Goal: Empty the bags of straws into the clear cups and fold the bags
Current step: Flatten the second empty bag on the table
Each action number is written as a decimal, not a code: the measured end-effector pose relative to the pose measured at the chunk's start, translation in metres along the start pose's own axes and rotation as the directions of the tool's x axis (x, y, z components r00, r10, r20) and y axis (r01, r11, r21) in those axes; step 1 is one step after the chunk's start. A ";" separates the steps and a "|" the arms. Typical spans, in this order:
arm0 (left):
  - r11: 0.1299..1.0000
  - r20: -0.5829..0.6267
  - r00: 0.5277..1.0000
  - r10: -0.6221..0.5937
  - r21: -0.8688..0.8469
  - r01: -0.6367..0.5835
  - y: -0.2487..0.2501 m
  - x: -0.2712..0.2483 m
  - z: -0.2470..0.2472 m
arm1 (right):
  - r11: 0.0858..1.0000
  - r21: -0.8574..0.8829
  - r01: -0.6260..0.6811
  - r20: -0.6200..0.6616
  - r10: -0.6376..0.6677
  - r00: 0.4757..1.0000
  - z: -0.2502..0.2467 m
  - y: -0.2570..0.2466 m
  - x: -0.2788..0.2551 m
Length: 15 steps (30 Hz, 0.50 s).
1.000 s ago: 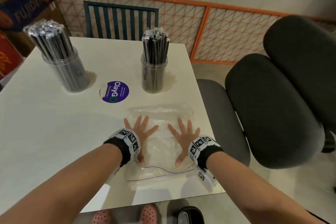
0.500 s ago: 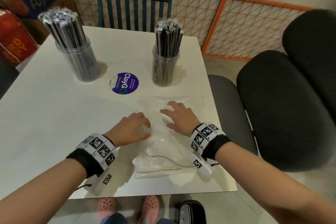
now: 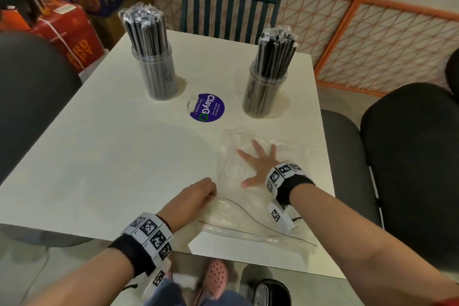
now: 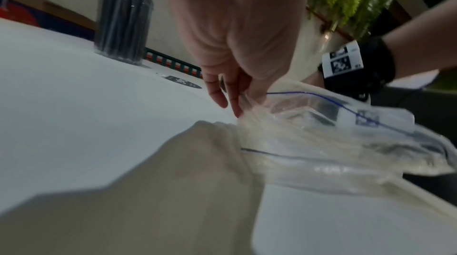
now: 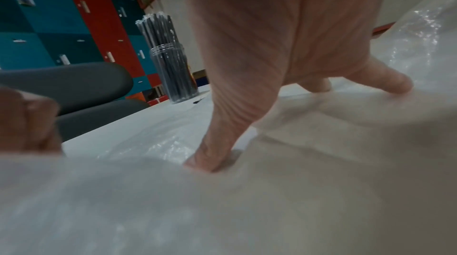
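Observation:
An empty clear zip bag (image 3: pixel 233 156) with a thin dark seal line lies flat near the front right of the white table (image 3: pixel 99 156). My right hand (image 3: pixel 258 164) presses it down with spread, straight fingers (image 5: pixel 210 159). My left hand (image 3: pixel 196 196) pinches the bag's near left edge (image 4: pixel 249 101) between curled fingers and lifts that part a little off the table. Two clear cups packed with black wrapped straws stand at the back, one on the left (image 3: pixel 154 72) and one on the right (image 3: pixel 265 87). The left cup also shows in the left wrist view (image 4: pixel 123 24) and in the right wrist view (image 5: pixel 173 75).
A round purple ClayGo sticker (image 3: pixel 206 107) lies between the cups. Dark padded chairs stand to the right (image 3: pixel 409 169) and left (image 3: pixel 32 97) of the table. Cardboard boxes (image 3: pixel 69 25) are stacked at the back left, and an orange mesh fence (image 3: pixel 347 40) runs behind.
Both hands lay flat on the bag a second ago. My left hand has since drawn back to the bag's near left edge and pinched it. My right hand stays pressed flat on the bag.

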State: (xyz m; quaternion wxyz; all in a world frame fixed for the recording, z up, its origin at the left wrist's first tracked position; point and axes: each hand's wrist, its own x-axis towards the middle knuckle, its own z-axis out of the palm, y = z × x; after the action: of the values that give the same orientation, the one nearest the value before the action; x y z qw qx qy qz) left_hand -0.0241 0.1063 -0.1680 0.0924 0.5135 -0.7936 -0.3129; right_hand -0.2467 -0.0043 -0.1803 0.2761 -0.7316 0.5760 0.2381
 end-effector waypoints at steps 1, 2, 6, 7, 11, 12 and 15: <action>1.000 -0.027 0.999 -0.018 -0.020 0.018 0.000 -0.002 -0.002 | 1.000 0.016 -0.011 -0.007 0.012 1.000 0.000 0.002 0.003; 0.999 -0.033 0.999 -0.019 -0.032 0.018 -0.001 -0.005 -0.002 | 0.999 0.040 -0.028 -0.015 0.028 0.999 -0.001 0.005 0.005; 0.998 0.139 0.990 -0.031 -0.045 0.038 -0.013 -0.018 -0.002 | 0.991 0.111 -0.071 -0.049 0.077 0.996 -0.008 0.016 0.008; 0.998 0.161 0.986 -0.041 -0.033 0.047 -0.016 -0.018 -0.004 | 0.989 0.128 -0.067 -0.053 0.074 0.996 -0.010 0.017 0.004; 1.000 0.037 0.999 -0.014 0.013 0.014 -0.016 0.005 -0.022 | 0.988 0.154 0.000 -0.094 0.015 0.995 -0.024 0.014 -0.020; 0.999 -0.012 1.000 0.018 0.036 -0.018 -0.011 0.016 -0.027 | 0.991 0.134 -0.001 -0.112 0.016 0.994 -0.029 0.013 -0.030; 0.967 0.048 0.995 0.092 0.232 -0.101 0.006 0.052 -0.031 | 0.996 0.080 -0.040 -0.132 0.050 0.990 -0.032 0.009 -0.060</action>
State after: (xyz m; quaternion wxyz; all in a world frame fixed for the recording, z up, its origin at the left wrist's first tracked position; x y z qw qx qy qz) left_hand -0.0376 0.0503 -0.1492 0.0316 0.4759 -0.8506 -0.2215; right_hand -0.2681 0.0152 -0.1180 0.2594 -0.7215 0.6183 0.1725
